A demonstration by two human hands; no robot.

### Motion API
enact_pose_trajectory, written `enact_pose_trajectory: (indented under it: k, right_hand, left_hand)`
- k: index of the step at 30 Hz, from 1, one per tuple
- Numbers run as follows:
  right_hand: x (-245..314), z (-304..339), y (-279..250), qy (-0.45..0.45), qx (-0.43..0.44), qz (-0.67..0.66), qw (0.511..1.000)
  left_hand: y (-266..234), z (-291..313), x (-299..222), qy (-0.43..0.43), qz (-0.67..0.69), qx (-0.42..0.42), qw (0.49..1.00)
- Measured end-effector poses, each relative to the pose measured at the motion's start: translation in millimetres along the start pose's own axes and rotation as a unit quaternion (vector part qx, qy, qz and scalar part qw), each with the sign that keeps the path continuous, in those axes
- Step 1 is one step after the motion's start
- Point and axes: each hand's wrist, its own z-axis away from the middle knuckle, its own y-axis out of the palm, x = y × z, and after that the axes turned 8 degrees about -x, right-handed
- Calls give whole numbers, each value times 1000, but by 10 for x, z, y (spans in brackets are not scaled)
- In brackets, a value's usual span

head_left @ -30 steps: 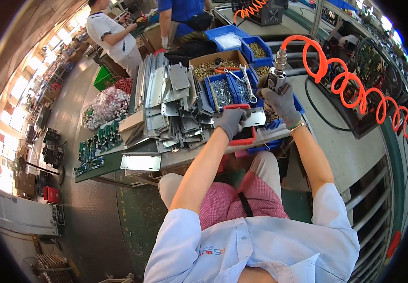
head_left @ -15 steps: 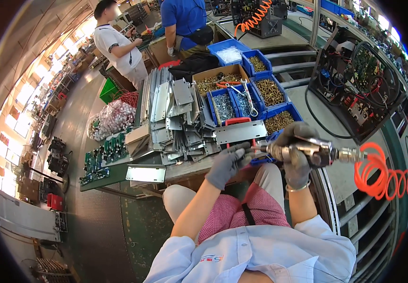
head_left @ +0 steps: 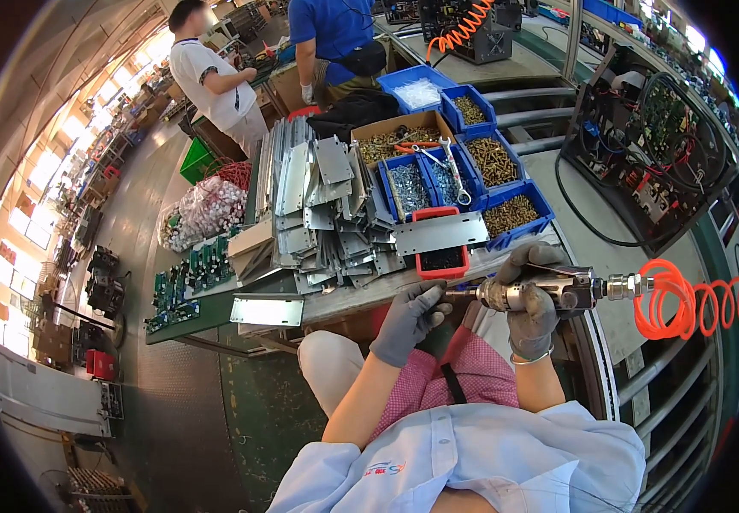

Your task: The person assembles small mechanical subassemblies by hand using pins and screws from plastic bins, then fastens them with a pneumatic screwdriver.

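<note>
My right hand [head_left: 532,323], in a grey work glove, is wrapped round a metal pneumatic screwdriver [head_left: 576,289] held level above my lap. Its bit points left, and an orange coiled air hose [head_left: 667,301] runs from its back end. My left hand [head_left: 410,323], also gloved, is closed, with thumb and fingertips pinched together at the bit's tip. Whatever small thing sits between those fingertips is too small to make out. Just beyond the tool, a flat metal plate [head_left: 440,233] with holes lies across a red bin [head_left: 444,274] of dark small parts.
Metal brackets [head_left: 318,218] are piled on the bench left of blue bins [head_left: 519,218] of brass-coloured screws. Two wrenches [head_left: 455,175] lie on the bins. A single plate [head_left: 267,310] rests at the bench's left edge. An open machine chassis [head_left: 643,154] stands right. Two people work beyond.
The screwdriver and both hands have shifted slightly. My left fingers have curled in more tightly at the bit's tip. The red bin under the plate now shows more fully.
</note>
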Motion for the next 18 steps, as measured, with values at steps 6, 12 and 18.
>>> enact_pose_trajectory:
  k: [6,12,18]
  right_hand:
    - [11,-9,20,0,13,-15,1000]
    - [25,11,15,13,18,-42,999]
    - [76,6,18,1,-1,-5,1000]
  left_hand:
    - [112,63,-18,-3,-13,-20,1000]
    - [174,101,4,-17,6,-2,1000]
    - [163,72,-16,-34,-5,-10,999]
